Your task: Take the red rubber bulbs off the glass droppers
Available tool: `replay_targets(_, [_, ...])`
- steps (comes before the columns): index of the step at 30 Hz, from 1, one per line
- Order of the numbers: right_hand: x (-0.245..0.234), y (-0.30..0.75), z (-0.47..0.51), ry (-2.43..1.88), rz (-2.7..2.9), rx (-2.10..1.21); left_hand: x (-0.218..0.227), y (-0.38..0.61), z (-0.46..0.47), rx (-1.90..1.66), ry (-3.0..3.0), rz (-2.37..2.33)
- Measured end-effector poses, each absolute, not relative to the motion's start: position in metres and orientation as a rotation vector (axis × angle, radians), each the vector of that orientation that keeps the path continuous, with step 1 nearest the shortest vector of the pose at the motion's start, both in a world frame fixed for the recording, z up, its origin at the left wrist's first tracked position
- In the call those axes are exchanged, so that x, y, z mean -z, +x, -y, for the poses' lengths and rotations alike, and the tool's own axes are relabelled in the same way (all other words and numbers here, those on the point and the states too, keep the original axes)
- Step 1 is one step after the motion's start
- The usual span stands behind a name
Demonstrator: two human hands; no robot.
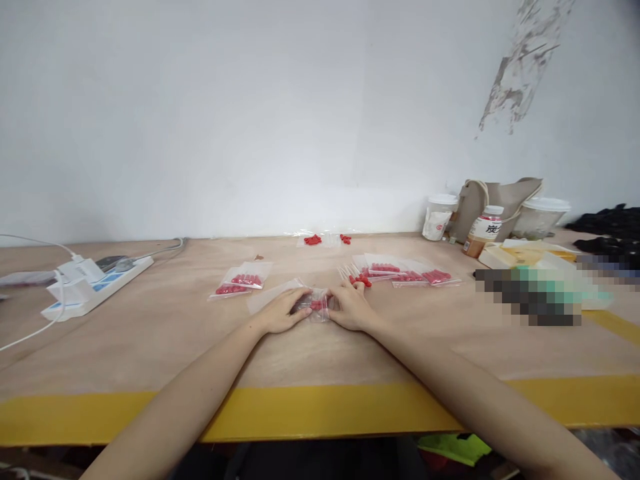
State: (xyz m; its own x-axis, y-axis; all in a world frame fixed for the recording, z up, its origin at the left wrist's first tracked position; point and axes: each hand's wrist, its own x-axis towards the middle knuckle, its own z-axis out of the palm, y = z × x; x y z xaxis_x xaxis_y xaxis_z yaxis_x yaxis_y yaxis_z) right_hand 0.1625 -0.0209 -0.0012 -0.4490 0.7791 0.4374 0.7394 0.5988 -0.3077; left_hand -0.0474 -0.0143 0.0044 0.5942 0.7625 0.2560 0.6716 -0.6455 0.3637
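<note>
Both my hands rest on one small clear zip bag (317, 306) holding red pieces, flat on the wooden table (165, 347). My left hand (283, 311) presses its left end with the fingers curled over the plastic. My right hand (351, 307) pinches the right end, fingers closed on the bag. A few loose red pieces (361, 281) lie just beyond my right hand. Two filled bags (241, 281) lie to the left, several more filled bags (406, 271) to the right.
More red pieces in clear plastic (323, 239) sit by the wall. A white power strip with chargers (93, 283) lies far left. Cups, a bottle (483, 231), a beige bag and boxes crowd the right. A yellow strip (310, 410) edges the table front.
</note>
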Motion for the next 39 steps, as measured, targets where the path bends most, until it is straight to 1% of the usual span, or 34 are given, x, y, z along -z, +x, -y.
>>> replay_targets(10, [-0.004,0.173,0.027,-1.030,2.194,-0.166,-0.005,-0.048,0.013,-0.569,2.612,-1.166])
replay_targets(17, [-0.003,0.195,0.012,-0.925,2.076,-0.493,-0.003,-0.049,0.010,-0.623,2.610,-1.219])
replay_targets(19, [-0.005,0.197,0.013,-0.906,2.180,-0.440,-0.003,-0.049,0.010,-0.634,2.601,-1.226])
replay_targets(23, [-0.009,0.195,0.019,-1.036,2.345,-0.152,-0.004,-0.048,0.011,-0.625,2.590,-1.233])
replay_targets(26, [-0.010,0.193,0.020,-1.101,2.381,-0.073,-0.003,-0.048,0.010,-0.619,2.593,-1.239])
replay_targets(29, [-0.009,0.194,0.019,-1.075,2.366,-0.096,-0.002,-0.048,0.009,-0.619,2.601,-1.246])
replay_targets(32, [-0.009,0.196,0.018,-0.995,2.322,-0.200,0.000,-0.049,0.008,-0.624,2.578,-1.319])
replay_targets(35, [-0.009,0.201,0.014,-0.932,2.183,-0.334,0.003,-0.050,0.005,-0.652,2.498,-1.458])
replay_targets(39, [-0.015,0.212,0.006,-0.933,1.997,-0.405,0.009,-0.050,-0.001,-0.786,2.310,-1.687])
